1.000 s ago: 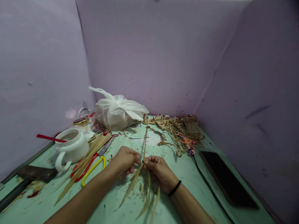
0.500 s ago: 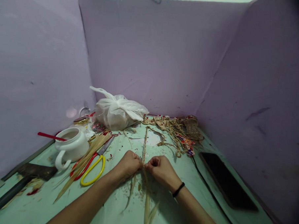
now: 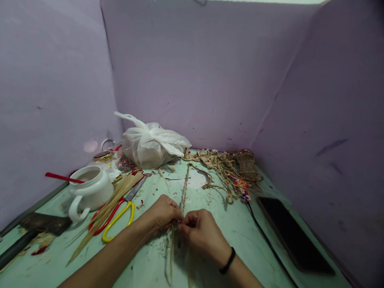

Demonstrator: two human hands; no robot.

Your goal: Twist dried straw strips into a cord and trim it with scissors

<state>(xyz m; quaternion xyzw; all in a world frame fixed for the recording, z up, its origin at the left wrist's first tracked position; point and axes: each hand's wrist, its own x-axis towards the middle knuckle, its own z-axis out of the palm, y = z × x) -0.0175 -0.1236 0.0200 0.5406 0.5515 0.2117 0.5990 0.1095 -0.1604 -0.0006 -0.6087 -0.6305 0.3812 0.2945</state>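
Supporting surface: pale green flat tabletop (image 3: 254, 250), near edge cut off.
Hands: bare left hand (image 3: 164, 213) and bare right hand (image 3: 201, 233), both pinching the near end of a thin tan plaited cord (image 3: 185, 188); exact hold unclear.
Cord: extending away from the hands, left of tangled tan twine (image 3: 223, 167); near end hidden.
Loose ends: flat straw-coloured fibre strands (image 3: 171, 253) below the hands, blurred.

Yeah, can't make out any writing here tbh, no labels, brands, numbers or signs I can read on anything.
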